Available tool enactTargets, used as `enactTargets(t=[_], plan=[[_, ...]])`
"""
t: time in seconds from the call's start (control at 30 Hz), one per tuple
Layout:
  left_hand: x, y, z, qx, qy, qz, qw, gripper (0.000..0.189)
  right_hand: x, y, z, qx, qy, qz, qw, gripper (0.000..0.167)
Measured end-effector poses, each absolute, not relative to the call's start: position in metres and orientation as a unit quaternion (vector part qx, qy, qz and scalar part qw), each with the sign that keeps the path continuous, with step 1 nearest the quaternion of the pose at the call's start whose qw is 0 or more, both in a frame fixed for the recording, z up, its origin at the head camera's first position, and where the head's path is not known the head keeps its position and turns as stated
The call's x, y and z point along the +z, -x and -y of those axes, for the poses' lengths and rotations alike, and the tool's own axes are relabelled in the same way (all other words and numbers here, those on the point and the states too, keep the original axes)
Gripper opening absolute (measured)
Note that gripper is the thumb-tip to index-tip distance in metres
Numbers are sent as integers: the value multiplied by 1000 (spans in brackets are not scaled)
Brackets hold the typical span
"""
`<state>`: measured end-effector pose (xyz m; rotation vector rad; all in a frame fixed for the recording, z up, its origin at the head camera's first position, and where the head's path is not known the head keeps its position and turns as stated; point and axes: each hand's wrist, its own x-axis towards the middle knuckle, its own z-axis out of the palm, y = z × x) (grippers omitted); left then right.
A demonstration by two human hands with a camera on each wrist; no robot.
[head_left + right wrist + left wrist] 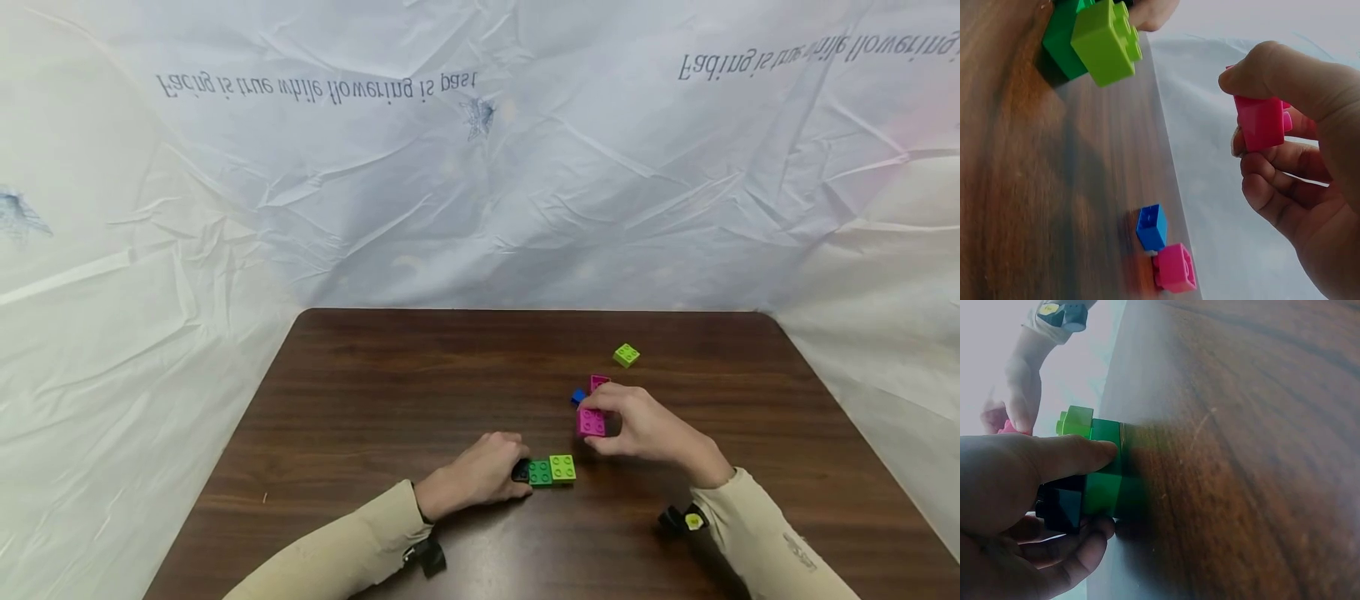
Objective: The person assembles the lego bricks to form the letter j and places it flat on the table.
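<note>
My left hand (483, 471) grips a joined row of toy bricks low over the table. In that row a black brick (1063, 506) is nearest the palm, green bricks (539, 472) come after it, and a lime brick (562, 468) forms the right end. The left thumb presses one side of the green part, with fingers round the other. Right of the row, my right hand (648, 425) pinches a pink toy brick (1262, 122) between thumb and fingertips, raised off the tabletop, studs turned toward the palm in the right wrist view.
Just beyond the right hand lie a small blue brick (1152, 227) and another pink brick (1175, 269), close together. A second lime brick (626, 355) sits farther back on the brown table (360, 375). White printed sheeting (480, 192) hangs behind the table and at both sides.
</note>
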<state>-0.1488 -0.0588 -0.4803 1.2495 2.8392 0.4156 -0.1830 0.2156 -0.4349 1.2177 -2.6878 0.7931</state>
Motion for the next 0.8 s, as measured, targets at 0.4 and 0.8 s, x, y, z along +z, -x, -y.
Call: enactTargets(t=[0.4, 0.8], plan=[[-479, 149, 58, 133, -399, -907, 9, 31, -433, 176, -212, 263, -421, 867, 33, 34], [-481, 149, 58, 137, -397, -907, 8, 31, -432, 172, -208, 265, -439, 858, 29, 31]])
